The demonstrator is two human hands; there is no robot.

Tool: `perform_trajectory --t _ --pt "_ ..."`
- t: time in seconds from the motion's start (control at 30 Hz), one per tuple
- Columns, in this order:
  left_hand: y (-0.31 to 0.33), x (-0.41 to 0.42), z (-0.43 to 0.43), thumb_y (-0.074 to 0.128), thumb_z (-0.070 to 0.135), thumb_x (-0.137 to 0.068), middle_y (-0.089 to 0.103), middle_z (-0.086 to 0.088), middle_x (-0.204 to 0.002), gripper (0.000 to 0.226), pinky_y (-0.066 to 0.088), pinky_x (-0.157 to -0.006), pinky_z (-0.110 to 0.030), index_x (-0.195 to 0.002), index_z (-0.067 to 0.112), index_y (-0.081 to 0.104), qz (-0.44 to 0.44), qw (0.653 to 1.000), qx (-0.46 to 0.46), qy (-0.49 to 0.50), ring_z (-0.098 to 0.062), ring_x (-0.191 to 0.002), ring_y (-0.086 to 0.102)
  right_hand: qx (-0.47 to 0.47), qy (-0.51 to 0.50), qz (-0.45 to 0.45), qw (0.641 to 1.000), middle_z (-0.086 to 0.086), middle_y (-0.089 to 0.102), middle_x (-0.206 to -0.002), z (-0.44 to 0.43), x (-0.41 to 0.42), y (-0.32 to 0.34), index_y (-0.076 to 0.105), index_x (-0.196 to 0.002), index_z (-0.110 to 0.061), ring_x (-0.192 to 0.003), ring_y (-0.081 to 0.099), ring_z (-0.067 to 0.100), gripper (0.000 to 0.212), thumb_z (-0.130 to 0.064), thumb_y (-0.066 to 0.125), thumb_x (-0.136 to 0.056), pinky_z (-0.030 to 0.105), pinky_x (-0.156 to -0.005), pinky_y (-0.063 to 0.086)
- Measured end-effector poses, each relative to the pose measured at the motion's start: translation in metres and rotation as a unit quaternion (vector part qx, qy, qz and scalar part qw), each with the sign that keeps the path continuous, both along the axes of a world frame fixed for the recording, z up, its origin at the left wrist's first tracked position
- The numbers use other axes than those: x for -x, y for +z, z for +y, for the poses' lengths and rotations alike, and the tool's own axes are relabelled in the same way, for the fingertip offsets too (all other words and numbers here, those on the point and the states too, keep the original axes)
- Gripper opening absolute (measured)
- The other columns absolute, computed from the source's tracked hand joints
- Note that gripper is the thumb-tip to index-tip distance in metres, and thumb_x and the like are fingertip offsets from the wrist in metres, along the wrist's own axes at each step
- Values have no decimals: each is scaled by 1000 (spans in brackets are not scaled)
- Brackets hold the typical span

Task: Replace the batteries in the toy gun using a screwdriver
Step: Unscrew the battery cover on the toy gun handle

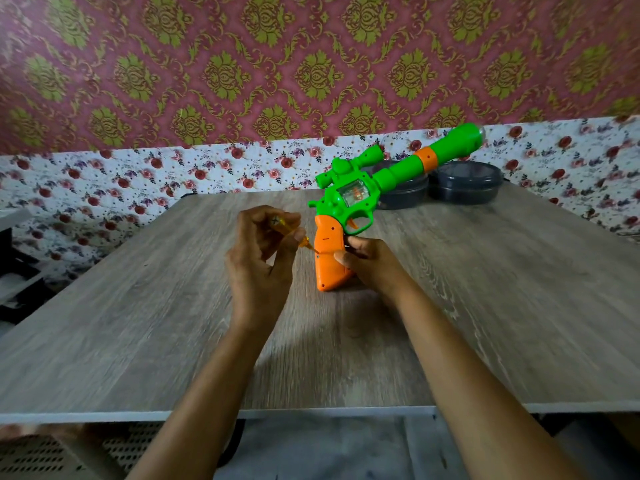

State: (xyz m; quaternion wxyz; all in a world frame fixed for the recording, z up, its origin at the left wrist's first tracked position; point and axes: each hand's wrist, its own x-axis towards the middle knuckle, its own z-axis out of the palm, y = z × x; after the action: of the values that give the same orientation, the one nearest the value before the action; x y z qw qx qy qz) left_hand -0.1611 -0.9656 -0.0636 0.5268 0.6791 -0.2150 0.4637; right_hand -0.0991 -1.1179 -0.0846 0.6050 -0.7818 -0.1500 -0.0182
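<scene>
Orange plastic is catching my eye first: the grip (pixel 329 261) of the toy gun (pixel 349 194) is standing with its butt on the table (pixel 138 323), around the middle of the table. The green barrel is rising up and away toward the table's far right corner. From my remote seat I am seeing the right hand (pixel 375 268) holding the lower part of the grip just above the table top. Its thumb is lying on the near face and the other fingers are curling behind, where I cannot tell how they are lying. The left hand (pixel 259 268) is hovering above the table centre, and its curled fingers are pinching the yellow handle of a small screwdriver (pixel 304 241). The tip is slanting down and is touching the left edge of the grip, but the picture is too blurred for me to tell if it is sitting in a screw. Two dark round containers (pixel 464 187) are sitting side by side at the table's far edge, partly hidden behind the barrel.
</scene>
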Motion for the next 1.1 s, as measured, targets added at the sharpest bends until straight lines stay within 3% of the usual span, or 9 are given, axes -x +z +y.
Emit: perform_trajectory --t 0.07,0.17,0.37,0.5,0.67,0.87,1.1 --pt "-1 -1 1 61 17 -86 66 8 -99 21 58 -79 -32 -100 15 45 0 1000 2 0 -8 -91 68 1 0 -1 1000 13 66 -104 0 0 0 64 -108 -11 -96 57 19 22 -9 54 -89 54 -96 45" --pt "-1 0 1 61 16 -86 66 7 -98 23 57 -79 -33 -99 26 45 -2 1000 3 1 -9 -90 68 6 -2 -9 1000 20 66 -109 0 -1 0 64 -107 -8 -93 56 18 22 -9 54 -88 54 -96 44" --pt "-1 0 1 62 13 -86 66 8 -97 24 57 -78 -31 -99 24 45 0 1000 -5 10 -8 -89 68 -9 9 -6 1000 8 64 -100 1 1 1 62 -101 -20 -94 56 17 20 -7 52 -89 53 -97 45" --pt "-3 -1 2 63 7 -87 66 8 -97 26 57 -78 -30 -101 17 45 -2 999 -22 23 -5 -89 68 -7 1 1 1000 10 65 -103 0 3 2 63 -111 -11 -99 59 21 25 -6 52 -89 52 -97 46" --pt "-2 0 2 63 14 -87 67 6 -97 29 57 -79 -32 -105 25 44 0 1000 -13 12 -10 -91 68 -5 0 8 1000 13 65 -108 0 3 3 62 -114 -10 -110 59 32 26 -7 52 -90 54 -96 46" --pt "-1 2 2 62 18 -87 66 5 -98 29 58 -79 -33 -109 20 43 -7 999 -32 15 -9 -93 68 -13 4 19 1000 6 63 -106 2 5 4 60 -116 -13 -105 59 23 27 -8 52 -91 52 -98 45" --pt "-1 2 1 62 16 -87 66 5 -97 27 58 -79 -37 -106 20 43 -14 999 -24 17 -13 -92 69 2 0 7 1000 11 64 -111 1 5 6 60 -118 -9 -100 55 15 29 -6 51 -90 44 -100 45"
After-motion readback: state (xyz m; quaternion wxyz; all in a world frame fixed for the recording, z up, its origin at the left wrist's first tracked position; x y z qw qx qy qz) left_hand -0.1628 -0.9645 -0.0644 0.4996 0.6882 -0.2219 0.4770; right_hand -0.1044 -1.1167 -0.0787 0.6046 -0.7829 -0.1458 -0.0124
